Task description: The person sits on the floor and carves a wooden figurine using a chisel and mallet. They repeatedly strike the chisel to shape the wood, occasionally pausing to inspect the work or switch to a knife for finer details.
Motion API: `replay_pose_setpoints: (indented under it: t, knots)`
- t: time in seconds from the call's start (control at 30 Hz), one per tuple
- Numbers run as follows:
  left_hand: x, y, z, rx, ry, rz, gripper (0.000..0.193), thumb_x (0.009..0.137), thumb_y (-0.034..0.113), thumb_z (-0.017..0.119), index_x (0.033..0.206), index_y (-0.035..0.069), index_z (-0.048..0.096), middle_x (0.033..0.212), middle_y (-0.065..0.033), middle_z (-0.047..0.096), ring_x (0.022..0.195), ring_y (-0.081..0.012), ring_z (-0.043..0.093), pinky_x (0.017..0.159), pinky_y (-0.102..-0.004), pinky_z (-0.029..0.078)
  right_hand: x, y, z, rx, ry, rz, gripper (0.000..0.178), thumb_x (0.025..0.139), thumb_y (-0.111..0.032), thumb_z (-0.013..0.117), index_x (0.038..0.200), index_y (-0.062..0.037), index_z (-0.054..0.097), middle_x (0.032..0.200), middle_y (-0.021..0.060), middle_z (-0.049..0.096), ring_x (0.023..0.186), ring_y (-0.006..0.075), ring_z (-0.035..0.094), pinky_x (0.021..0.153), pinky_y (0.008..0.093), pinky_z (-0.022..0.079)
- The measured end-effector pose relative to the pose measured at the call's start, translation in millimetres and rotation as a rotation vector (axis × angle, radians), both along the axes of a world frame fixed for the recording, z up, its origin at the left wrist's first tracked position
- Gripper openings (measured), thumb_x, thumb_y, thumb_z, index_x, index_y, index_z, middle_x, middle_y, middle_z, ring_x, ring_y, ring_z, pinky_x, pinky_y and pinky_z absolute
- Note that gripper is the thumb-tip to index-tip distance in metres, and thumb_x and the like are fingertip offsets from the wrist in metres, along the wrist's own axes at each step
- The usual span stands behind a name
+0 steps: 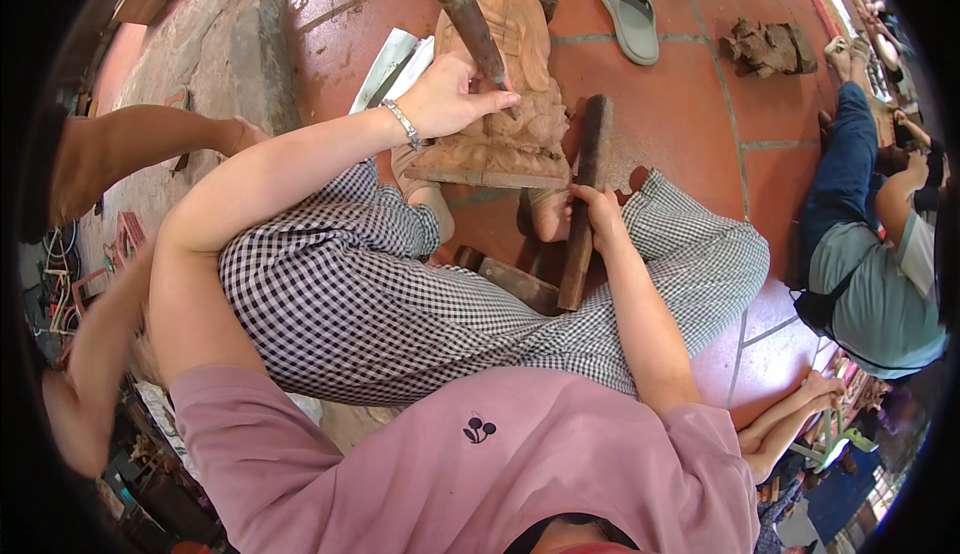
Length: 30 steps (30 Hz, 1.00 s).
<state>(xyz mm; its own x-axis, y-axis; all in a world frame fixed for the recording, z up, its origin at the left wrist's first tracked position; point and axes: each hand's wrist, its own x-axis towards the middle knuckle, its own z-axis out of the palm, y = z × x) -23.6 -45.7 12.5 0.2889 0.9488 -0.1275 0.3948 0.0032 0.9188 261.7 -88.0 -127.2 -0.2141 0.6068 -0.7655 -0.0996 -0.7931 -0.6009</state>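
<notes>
Between the person's spread knees, on the red tiled floor (680, 104), lies a wooden carved figure (505, 74), pale brown, its long axis running near-to-far with the square base toward the person and the head end far, at the top of the view. Both bare feet press against the base, one at each near corner.

Left hand (450, 94): closed around a chisel (475, 29) with a thick round wooden handle. The handle slants up and to the left; the blade end meets the figure's surface about mid-body, just right of the fingertips. A metal bracelet (402, 122) sits on that wrist.

Right hand (598, 216): closed around a long dark wooden mallet (588, 194), gripped low on its length. The mallet stands almost parallel to the figure's axis, touching or just beside the base's right edge; its far end reaches about level with the chisel's tip.

Relation of note: the chisel handle's butt is far and left of the mallet's upper end, with the figure's right flank between them. Left hand is on the figure; right hand is just beside its near right corner.

Around: a grey-green sandal (625, 9) far right, a rough wood block (765, 46) beyond it, white paper sheets (392, 69) left of the figure. Another person in a teal shirt (880, 294) sits at right.
</notes>
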Motion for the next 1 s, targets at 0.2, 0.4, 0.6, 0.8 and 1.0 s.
replay_pose_setpoints:
  t: [0.2,0.4,0.6,0.8,1.0]
  knots:
    - [2,11,-2,0.226,0.185,-0.166,0.019,0.087,0.022,0.068,0.09,0.004,0.063,0.07,-0.0056,0.06,0.058,-0.0134,0.053,0.054,-0.0296,0.043,1,-5,6,0.055,-0.007,0.003,0.019,0.084,-0.006,0.059,0.1,-0.0005,0.05,0.071,0.0073,0.057,0.054,0.0157,0.056,0.049,0.0288,0.048]
    - [8,10,21,-0.086,0.195,-0.103,0.018,0.089,0.018,0.064,0.092,0.001,0.06,0.077,-0.0058,0.063,0.066,-0.0129,0.063,0.059,-0.0265,0.05,10,2,46,0.343,-0.1,0.032,0.022,0.08,-0.001,0.059,0.101,0.0006,0.05,0.074,0.0063,0.058,0.059,0.0152,0.057,0.051,0.0285,0.047]
    - [14,17,29,0.082,0.35,-0.221,0.019,0.086,0.016,0.066,0.091,-0.001,0.059,0.073,-0.0088,0.062,0.067,-0.0186,0.064,0.06,-0.0309,0.051,30,42,134,0.769,-0.23,0.232,0.038,0.077,0.0,0.062,0.113,0.0,0.05,0.085,0.0048,0.058,0.072,0.0137,0.06,0.065,0.0278,0.051]
    - [23,18,37,0.295,0.557,-0.352,0.021,0.079,0.02,0.069,0.087,0.002,0.061,0.07,-0.0136,0.063,0.067,-0.0295,0.063,0.06,-0.0388,0.048,28,56,205,1.471,-0.777,0.216,0.063,0.073,0.007,0.058,0.132,-0.0141,0.05,0.101,0.0138,0.064,0.092,0.0247,0.065,0.078,0.0361,0.051]
    - [22,22,38,0.282,0.571,-0.36,0.024,0.079,0.024,0.069,0.085,0.002,0.06,0.069,-0.0126,0.063,0.067,-0.0306,0.063,0.061,-0.0403,0.048,37,54,219,1.506,-0.927,0.251,0.075,0.067,0.008,0.059,0.134,-0.0231,0.05,0.102,0.011,0.063,0.095,0.0313,0.062,0.079,0.0375,0.05]
